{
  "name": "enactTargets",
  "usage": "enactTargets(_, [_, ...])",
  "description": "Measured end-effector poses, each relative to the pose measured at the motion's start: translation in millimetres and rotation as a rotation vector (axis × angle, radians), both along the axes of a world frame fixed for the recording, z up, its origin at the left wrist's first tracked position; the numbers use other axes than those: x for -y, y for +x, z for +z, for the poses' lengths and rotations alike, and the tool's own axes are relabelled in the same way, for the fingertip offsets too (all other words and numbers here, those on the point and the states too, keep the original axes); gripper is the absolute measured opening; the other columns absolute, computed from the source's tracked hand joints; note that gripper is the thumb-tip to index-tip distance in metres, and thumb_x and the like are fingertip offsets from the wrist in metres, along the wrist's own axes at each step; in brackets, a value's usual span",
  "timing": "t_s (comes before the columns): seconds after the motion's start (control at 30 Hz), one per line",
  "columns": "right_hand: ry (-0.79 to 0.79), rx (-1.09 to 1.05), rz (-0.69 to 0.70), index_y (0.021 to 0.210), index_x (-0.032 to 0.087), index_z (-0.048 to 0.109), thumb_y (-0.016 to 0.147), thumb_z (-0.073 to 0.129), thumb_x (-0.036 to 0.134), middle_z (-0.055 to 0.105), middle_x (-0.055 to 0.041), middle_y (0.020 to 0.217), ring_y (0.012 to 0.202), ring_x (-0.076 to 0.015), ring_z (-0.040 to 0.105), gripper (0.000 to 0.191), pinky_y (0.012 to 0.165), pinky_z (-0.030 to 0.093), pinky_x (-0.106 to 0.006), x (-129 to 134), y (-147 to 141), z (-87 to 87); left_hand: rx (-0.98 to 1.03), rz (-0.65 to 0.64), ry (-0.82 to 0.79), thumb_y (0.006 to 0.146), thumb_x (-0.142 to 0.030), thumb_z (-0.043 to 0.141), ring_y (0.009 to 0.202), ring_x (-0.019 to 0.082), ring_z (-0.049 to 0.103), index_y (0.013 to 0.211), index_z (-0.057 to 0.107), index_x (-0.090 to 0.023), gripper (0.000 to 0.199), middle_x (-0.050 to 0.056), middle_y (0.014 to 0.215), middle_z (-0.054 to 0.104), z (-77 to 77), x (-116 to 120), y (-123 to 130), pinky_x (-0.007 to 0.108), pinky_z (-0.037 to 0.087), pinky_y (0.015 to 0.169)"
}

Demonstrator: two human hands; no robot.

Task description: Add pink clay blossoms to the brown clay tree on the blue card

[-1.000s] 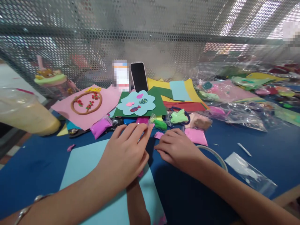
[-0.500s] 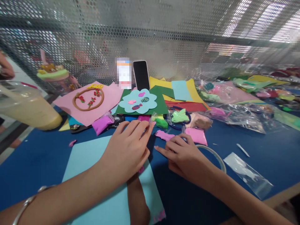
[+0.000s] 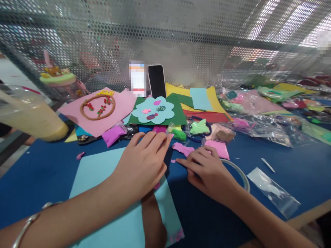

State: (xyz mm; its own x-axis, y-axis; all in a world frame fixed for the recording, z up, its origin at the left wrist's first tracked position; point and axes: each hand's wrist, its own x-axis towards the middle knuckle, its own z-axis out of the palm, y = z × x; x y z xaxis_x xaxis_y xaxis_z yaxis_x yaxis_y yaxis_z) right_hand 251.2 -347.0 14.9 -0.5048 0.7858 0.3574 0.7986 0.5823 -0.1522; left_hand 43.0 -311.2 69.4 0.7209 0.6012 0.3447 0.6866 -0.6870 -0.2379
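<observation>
My left hand (image 3: 146, 160) rests over the light blue sheet (image 3: 103, 162), its fingers apart, with a bit of pink clay stuck at the index fingertip. Beneath its thumb side a small pink piece (image 3: 157, 186) shows on the sheet. My right hand (image 3: 204, 167) lies low on the blue table, index finger stretched out and the others bent. Its fingertip is beside a small pink clay bit (image 3: 173, 161). A flattened pink clay strip (image 3: 182, 148) lies just beyond that hand. Pink smears (image 3: 178, 235) mark the sheet's near right corner.
Behind stand a dark phone (image 3: 157, 81) and a blurred screen. A blue flower cutout (image 3: 154, 111) bears fish shapes. At left are a drink cup (image 3: 33, 117) and a brown clay ring (image 3: 111, 115). A tape roll (image 3: 244, 175) and plastic bag (image 3: 274, 191) lie right.
My right hand has shifted slightly right, and the small pink bit now shows on the table at its fingertip. My left hand has barely moved. The view has shifted slightly.
</observation>
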Motion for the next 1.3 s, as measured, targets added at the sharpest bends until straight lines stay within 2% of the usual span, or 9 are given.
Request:
enactTargets(0.47, [-0.026, -0.031, 0.021, 0.112, 0.018, 0.064, 0.081, 0.048, 0.008, 0.063, -0.0055, 0.084, 0.082, -0.0200, 0.050, 0.037, 0.081, 0.032, -0.040, -3.5, -4.5, -2.6, -0.001, -0.011, 0.012, 0.085, -0.018, 0.041, 0.094, 0.025, 0.054, 0.124, 0.055, -0.013, 0.042, 0.010, 0.109, 0.062, -1.0, 0.8, -0.7, 0.039, 0.039, 0.079])
enactTargets(0.67, [-0.076, 0.010, 0.033, 0.117, 0.021, 0.062, 0.080, 0.050, 0.010, 0.063, -0.0062, 0.089, 0.085, -0.0206, 0.049, 0.040, 0.082, 0.032, -0.041, -1.8, -5.3, -1.2, 0.003, -0.022, 0.008, 0.084, -0.018, 0.043, 0.094, 0.025, 0.054, 0.121, 0.058, -0.013, 0.040, 0.011, 0.108, 0.062, -0.9, 0.0, -0.6, 0.039, 0.039, 0.079])
enactTargets(0.87, [-0.058, 0.089, 0.040, 0.118, 0.025, 0.061, 0.079, 0.051, 0.010, 0.063, -0.0066, 0.094, 0.087, -0.0225, 0.049, 0.044, 0.083, 0.029, -0.044, -2.7, -2.8, -1.6, -0.008, -0.017, 0.005, 0.085, -0.018, 0.040, 0.095, 0.025, 0.054, 0.122, 0.057, -0.012, 0.041, 0.010, 0.109, 0.063, -2.7, -0.4, -0.2, 0.039, 0.039, 0.080])
enactTargets(1.1, [-0.031, 0.155, 0.053, 0.117, 0.025, 0.062, 0.077, 0.055, 0.012, 0.064, -0.0048, 0.091, 0.088, -0.0239, 0.049, 0.043, 0.085, 0.027, -0.046, -1.0, -4.4, 1.7, -0.017, -0.011, -0.020, 0.084, -0.018, 0.043, 0.096, 0.026, 0.054, 0.120, 0.058, -0.013, 0.040, 0.011, 0.108, 0.063, -2.0, -0.3, 0.0, 0.039, 0.039, 0.081])
enactTargets(1.3, [-0.040, 0.069, 0.054, 0.115, 0.025, 0.063, 0.078, 0.053, 0.009, 0.064, -0.0040, 0.089, 0.088, -0.0223, 0.050, 0.042, 0.086, 0.029, -0.044, -0.2, -1.4, 1.4, -0.042, 0.003, -0.070, 0.083, -0.018, 0.045, 0.101, 0.026, 0.053, 0.126, 0.054, -0.013, 0.044, 0.010, 0.110, 0.062, -6.3, -2.3, 1.0, 0.040, 0.038, 0.084])
